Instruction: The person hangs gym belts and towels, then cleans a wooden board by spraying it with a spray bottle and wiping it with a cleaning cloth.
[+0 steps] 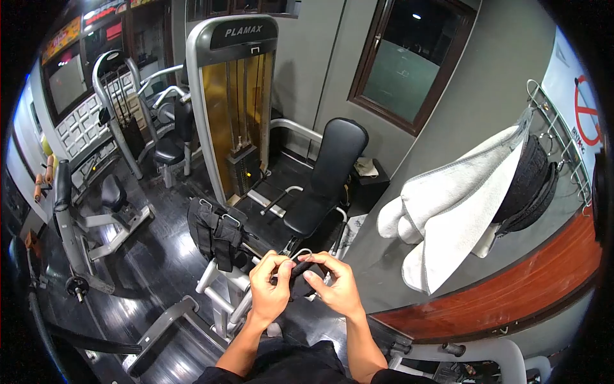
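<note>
Head: strap [300, 268] btwn fingers [325, 258], off wall [462, 121]

A tall PLAMAX weight machine [235, 109] stands on the glossy dark floor [150, 256], a black padded backrest [343, 153] beside it. A white towel [457, 198] hangs from a wire wall rack [561, 141], right of a brown-framed window [406, 67].
</note>
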A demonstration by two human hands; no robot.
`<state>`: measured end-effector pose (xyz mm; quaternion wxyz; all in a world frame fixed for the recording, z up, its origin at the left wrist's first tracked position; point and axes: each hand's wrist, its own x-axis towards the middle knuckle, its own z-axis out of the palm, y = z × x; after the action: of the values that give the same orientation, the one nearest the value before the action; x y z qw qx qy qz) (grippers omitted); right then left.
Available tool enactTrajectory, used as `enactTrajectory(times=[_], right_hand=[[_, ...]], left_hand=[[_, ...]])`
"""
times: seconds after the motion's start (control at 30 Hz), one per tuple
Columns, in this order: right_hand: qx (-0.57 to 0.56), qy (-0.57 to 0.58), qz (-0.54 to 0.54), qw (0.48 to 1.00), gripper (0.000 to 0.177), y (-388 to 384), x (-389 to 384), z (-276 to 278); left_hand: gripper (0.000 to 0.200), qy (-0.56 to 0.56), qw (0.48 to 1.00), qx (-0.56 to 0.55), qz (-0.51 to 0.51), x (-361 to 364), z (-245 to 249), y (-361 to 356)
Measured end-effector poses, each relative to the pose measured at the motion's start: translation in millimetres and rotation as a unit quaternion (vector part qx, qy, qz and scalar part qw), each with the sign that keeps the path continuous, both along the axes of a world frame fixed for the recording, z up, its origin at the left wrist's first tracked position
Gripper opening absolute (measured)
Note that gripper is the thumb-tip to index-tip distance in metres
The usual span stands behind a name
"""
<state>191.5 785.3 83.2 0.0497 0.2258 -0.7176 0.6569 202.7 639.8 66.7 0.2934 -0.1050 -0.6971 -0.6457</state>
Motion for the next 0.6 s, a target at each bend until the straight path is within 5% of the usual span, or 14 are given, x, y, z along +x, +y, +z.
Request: enactTrajectory(times=[0.4,0.6], right_hand=[[-0.027,0.048,-0.105,0.993,0.015,68.3,40.8,2.8],[-0.025,0.083,-0.168,0.982,0.014,125.2,72.5,18.6]], left_hand=[[0.005,-0.055,0.996,-0.023,-0.073,37.4,30.1,69.7],[0.008,0.018,0.977,-0.176,-0.117,56.2,48.3,106.9]])
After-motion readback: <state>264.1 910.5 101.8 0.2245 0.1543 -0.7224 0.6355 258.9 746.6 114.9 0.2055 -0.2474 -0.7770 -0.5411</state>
